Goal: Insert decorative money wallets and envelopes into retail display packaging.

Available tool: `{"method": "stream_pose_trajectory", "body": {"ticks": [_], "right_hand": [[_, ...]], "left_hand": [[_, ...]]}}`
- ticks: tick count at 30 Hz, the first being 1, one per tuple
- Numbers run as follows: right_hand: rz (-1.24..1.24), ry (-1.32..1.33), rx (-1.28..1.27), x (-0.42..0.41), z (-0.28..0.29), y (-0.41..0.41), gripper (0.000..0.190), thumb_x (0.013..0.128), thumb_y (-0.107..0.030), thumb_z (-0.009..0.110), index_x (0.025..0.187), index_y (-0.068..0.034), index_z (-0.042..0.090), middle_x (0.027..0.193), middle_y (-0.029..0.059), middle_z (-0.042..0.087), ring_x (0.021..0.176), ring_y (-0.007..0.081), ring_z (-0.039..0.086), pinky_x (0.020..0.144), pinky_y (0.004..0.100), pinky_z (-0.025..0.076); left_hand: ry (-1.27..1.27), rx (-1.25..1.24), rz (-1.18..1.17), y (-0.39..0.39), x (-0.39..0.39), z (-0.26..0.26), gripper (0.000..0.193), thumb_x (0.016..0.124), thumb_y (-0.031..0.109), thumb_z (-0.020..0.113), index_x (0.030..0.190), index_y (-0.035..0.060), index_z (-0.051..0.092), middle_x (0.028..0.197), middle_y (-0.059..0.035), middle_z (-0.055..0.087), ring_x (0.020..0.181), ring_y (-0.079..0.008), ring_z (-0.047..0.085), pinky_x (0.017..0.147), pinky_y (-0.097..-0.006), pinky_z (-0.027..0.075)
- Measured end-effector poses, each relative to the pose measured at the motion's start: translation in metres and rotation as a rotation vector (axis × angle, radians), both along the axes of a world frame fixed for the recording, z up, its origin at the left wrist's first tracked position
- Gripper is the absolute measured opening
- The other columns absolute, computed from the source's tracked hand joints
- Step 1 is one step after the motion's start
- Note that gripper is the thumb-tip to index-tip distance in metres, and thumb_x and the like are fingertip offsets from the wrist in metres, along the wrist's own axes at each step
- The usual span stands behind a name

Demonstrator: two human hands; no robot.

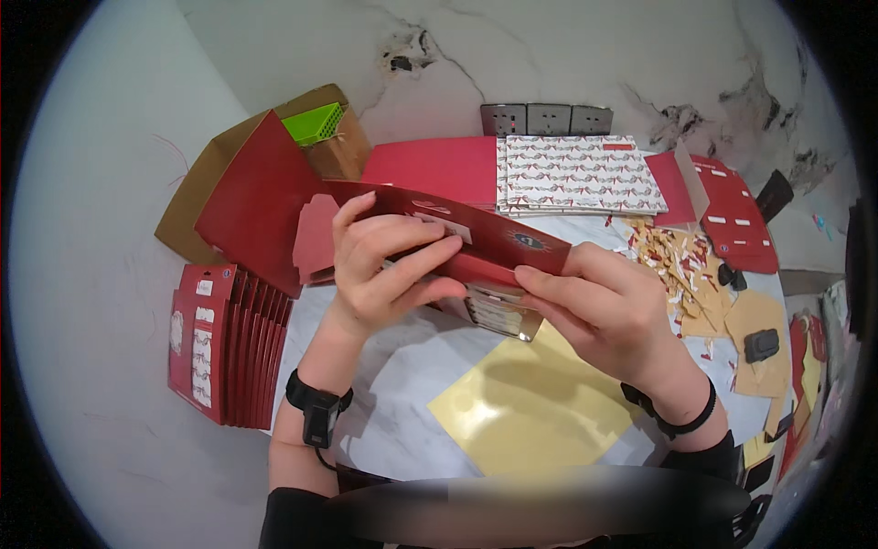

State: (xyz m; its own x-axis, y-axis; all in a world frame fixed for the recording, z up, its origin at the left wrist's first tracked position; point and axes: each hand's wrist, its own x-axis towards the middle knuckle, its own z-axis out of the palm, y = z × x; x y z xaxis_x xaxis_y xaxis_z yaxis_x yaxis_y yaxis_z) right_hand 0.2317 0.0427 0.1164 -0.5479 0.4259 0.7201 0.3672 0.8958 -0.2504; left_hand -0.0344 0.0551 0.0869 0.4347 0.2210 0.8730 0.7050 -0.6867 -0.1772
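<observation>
A red printed cardboard packet (501, 237) with a windowed front is held up over the white marbled table (384, 412). My right hand (603, 302) pinches its right end between thumb and fingers. My left hand (391, 264) lies across its left part with spread, bent fingers; whether they grip it or only touch it cannot be told. Below the packet, a yellow glossy sheet (528, 405) lies on the table. Just left of my left hand are pink-red paper pieces (315, 237).
At left stand a row of red packets (226, 343) and a cardboard box (199, 185) with a green basket (312, 125). Behind lie red folders (432, 168) and patterned white sheets (583, 171). At right are paper scraps (679, 267) and a red sheet (741, 219).
</observation>
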Motion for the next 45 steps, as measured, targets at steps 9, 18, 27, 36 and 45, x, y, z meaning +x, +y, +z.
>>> {"method": "stream_pose_trajectory", "body": {"ticks": [9, 18, 27, 36, 45], "right_hand": [[0.085, -0.015, -0.077, 0.018, 0.004, 0.021, 0.03, 0.073, -0.003, 0.078, 0.103, -0.006, 0.074, 0.072, 0.0061, 0.055, 0.06, 0.0188, 0.057, 0.052, 0.0309, 0.044], [0.109, 0.024, -0.087, 0.017, 0.005, 0.022, 0.027, 0.074, -0.002, 0.079, 0.1, -0.006, 0.075, 0.069, 0.0052, 0.054, 0.058, 0.0169, 0.055, 0.051, 0.0294, 0.042], [0.174, 0.023, -0.125, 0.038, 0.008, 0.037, 0.024, 0.074, -0.001, 0.079, 0.097, -0.007, 0.075, 0.07, 0.005, 0.056, 0.059, 0.017, 0.055, 0.052, 0.0296, 0.042], [0.149, 0.049, -0.201, 0.027, 0.01, 0.031, 0.032, 0.072, -0.005, 0.083, 0.103, -0.009, 0.075, 0.12, 0.0117, 0.056, 0.101, 0.0241, 0.065, 0.082, 0.0325, 0.056], [0.124, 0.124, -0.129, 0.016, 0.002, 0.034, 0.03, 0.069, -0.005, 0.085, 0.097, -0.01, 0.078, 0.122, 0.0115, 0.054, 0.106, 0.0237, 0.064, 0.085, 0.0331, 0.057]], "left_hand": [[0.01, 0.108, 0.1, -0.004, 0.003, -0.001, 0.039, 0.068, 0.05, 0.077, 0.096, 0.0223, 0.078, 0.087, 0.0093, 0.062, 0.084, -0.0116, 0.056, 0.112, -0.0495, 0.026], [0.033, 0.109, 0.101, -0.009, -0.001, 0.005, 0.037, 0.067, 0.046, 0.081, 0.095, 0.0221, 0.078, 0.093, 0.0072, 0.064, 0.09, -0.0149, 0.056, 0.111, -0.0539, 0.027], [0.071, 0.002, 0.082, -0.015, -0.028, 0.011, 0.044, 0.059, 0.032, 0.089, 0.1, 0.0222, 0.078, 0.12, -0.0068, 0.053, 0.111, -0.0262, 0.049, 0.111, -0.0552, 0.03], [0.106, 0.021, 0.025, -0.02, -0.016, 0.006, 0.042, 0.066, 0.029, 0.086, 0.105, 0.0173, 0.077, 0.13, -0.011, 0.05, 0.119, -0.0362, 0.045, 0.094, -0.041, 0.047], [0.103, 0.106, 0.066, -0.017, -0.015, -0.005, 0.037, 0.074, 0.036, 0.081, 0.106, 0.0194, 0.076, 0.131, -0.009, 0.051, 0.123, -0.0351, 0.042, 0.101, -0.0416, 0.041]]}}
